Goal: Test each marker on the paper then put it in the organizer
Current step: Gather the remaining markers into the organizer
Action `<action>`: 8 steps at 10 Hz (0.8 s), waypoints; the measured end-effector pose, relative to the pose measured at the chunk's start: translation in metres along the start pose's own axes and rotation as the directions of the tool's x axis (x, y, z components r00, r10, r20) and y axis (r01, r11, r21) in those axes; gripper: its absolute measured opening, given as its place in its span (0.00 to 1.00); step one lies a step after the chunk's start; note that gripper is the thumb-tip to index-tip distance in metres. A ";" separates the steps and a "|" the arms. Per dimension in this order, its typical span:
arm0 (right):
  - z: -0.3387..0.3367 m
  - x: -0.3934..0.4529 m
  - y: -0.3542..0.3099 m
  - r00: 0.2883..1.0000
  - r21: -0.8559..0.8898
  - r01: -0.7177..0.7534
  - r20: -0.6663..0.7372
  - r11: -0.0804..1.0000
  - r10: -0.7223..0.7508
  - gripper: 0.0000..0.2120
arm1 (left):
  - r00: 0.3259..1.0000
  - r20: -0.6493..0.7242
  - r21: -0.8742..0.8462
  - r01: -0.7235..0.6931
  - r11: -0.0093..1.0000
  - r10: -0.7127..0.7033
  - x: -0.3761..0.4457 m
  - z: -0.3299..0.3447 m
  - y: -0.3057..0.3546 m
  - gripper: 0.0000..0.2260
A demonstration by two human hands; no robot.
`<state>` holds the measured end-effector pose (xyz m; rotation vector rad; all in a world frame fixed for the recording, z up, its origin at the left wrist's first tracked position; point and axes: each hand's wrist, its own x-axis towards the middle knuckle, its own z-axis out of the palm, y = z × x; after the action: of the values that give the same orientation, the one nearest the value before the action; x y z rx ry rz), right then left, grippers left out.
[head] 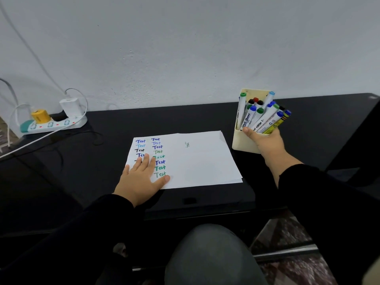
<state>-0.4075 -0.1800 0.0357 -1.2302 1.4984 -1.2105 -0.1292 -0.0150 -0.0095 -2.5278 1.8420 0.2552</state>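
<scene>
Left hand (141, 177): flat, fingers spread, pressing paper (195, 159) at its 8 o'clock corner. Right hand (265, 142): gripping a bundle of markers (265, 118) at the organizer (242, 140), at 2 o'clock on the counter (92, 171).

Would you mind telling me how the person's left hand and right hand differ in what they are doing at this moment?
The left hand lies flat and open, fingers spread, on the paper; the right hand is closed around a bundle of markers. The left covers part of the written "Test" words, while the right is at the cream organizer, beside the paper. Both reach out from black sleeves over the dark desk.
</scene>
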 end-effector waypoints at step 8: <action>0.055 -0.018 -0.001 0.933 -0.210 -0.057 -0.359 0.976 -0.022 0.57 | 1.000 0.006 -0.009 -0.013 1.000 0.013 0.004 0.002 -0.004 0.36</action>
<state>-0.3510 -0.1714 0.0270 -1.1731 1.9505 -1.3399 -0.1248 -0.0171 -0.0124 -2.5182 1.8603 0.2713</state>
